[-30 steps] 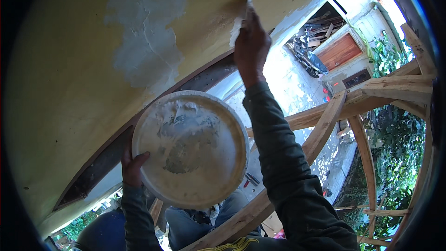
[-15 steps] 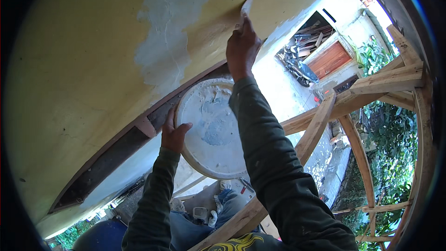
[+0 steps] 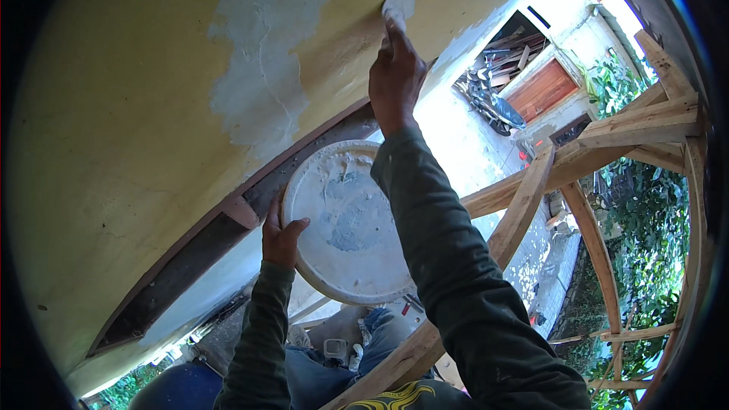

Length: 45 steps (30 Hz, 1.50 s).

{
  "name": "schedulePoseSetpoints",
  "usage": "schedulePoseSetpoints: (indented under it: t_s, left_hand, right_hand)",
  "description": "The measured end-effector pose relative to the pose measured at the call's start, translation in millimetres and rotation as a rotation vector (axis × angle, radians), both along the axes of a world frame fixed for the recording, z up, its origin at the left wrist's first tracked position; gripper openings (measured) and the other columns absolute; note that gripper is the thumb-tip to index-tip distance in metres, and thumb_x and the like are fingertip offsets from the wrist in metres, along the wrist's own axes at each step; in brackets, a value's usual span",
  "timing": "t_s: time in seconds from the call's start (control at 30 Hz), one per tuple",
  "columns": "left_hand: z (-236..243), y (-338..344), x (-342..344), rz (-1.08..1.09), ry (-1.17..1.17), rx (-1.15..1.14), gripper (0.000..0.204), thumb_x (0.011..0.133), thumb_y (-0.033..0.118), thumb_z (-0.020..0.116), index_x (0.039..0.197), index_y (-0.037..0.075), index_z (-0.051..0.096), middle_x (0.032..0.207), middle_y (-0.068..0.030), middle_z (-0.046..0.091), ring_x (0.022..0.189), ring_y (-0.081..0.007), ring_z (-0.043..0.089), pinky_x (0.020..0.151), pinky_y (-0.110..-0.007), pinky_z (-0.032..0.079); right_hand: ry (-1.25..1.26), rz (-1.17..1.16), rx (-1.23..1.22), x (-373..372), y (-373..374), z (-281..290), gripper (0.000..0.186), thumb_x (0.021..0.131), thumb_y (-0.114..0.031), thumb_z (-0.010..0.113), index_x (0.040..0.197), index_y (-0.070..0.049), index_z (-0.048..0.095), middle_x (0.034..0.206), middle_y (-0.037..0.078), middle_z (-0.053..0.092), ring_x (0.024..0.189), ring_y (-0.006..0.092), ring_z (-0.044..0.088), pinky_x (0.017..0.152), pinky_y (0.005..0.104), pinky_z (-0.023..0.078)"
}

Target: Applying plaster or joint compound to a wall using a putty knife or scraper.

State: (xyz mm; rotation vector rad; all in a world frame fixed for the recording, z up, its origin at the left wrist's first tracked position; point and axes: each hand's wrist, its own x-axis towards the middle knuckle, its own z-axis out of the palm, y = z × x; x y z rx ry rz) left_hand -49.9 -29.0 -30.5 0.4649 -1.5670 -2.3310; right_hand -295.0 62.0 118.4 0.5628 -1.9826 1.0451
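My left hand (image 3: 282,240) grips the left rim of a round whitish lid (image 3: 355,262), thumb over its top. Smears and lumps of pale putty lie on the lid, with a greyish-blue worn patch in its middle. My right hand (image 3: 396,85) is closed round a putty knife (image 3: 399,1), reaching up past the lid. The blade lies at the yellow wall (image 3: 137,76), its whitish face showing; the handle is mostly hidden in my fingers. Left of the knife, a pale grey putty patch (image 3: 262,53) runs down the wall.
Below the wall runs a dark brown ledge (image 3: 171,277). Wooden beams (image 3: 524,197) cross at the right, one passing close under my right forearm. Far below are a paved yard, a motorcycle (image 3: 490,102) and plants. By my legs sits a small clear container (image 3: 334,348).
The putty knife has turned from nearly edge-on to showing its broad face, and moved slightly up and left. The lid sits a little lower in view, still in my left hand.
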Motion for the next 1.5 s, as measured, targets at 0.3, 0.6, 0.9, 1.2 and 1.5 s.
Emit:
schedulePoseSetpoints:
  t_s: [0.3,0.6,0.9,1.2,1.5]
  left_hand:
    - [4,5,-3,-0.042,-0.020,-0.010,0.079,0.074,0.011,0.064,0.147,-0.004,0.040,0.134,-0.0184,0.055,0.123,-0.0268,0.055,0.108,-0.037,0.043]
    - [0,1,-10,0.051,0.026,-0.045,0.073,0.075,0.006,0.063,0.145,-0.006,0.043,0.135,-0.0180,0.056,0.123,-0.0267,0.055,0.109,-0.037,0.042]
    - [1,10,-26,0.039,0.040,-0.047,0.070,0.076,0.005,0.062,0.144,-0.005,0.044,0.136,-0.0171,0.056,0.125,-0.0262,0.055,0.109,-0.037,0.042]
    - [12,5,-44,0.043,0.036,-0.160,0.070,0.079,0.005,0.063,0.145,-0.006,0.042,0.136,-0.0181,0.056,0.122,-0.0251,0.056,0.107,-0.036,0.043]
    - [27,31,-58,0.070,0.105,-0.180,0.073,0.079,0.006,0.063,0.146,-0.007,0.039,0.135,-0.0194,0.056,0.120,-0.0249,0.057,0.105,-0.037,0.045]
  right_hand:
    - [-0.025,-0.007,-0.079,-3,61,28,0.043,0.091,0.004,0.052,0.130,-0.009,0.066,0.106,0.021,0.074,0.090,0.0314,0.074,0.080,0.0395,0.056]
    - [-0.057,0.234,-0.043,35,46,17,0.041,0.093,0.000,0.057,0.131,-0.013,0.066,0.114,0.019,0.072,0.100,0.0331,0.073,0.087,0.0393,0.056]
    - [0.112,0.011,0.050,6,7,17,0.044,0.086,0.003,0.057,0.128,-0.007,0.064,0.107,0.024,0.070,0.094,0.0360,0.072,0.085,0.0401,0.056]
    - [-0.375,0.352,0.457,79,153,30,0.033,0.091,-0.001,0.064,0.122,-0.009,0.071,0.100,0.019,0.074,0.091,0.0307,0.075,0.082,0.0381,0.057]
    - [-0.376,0.224,0.725,86,149,-3,0.033,0.082,0.004,0.064,0.111,-0.009,0.074,0.095,0.017,0.074,0.075,0.0342,0.071,0.069,0.0422,0.056]
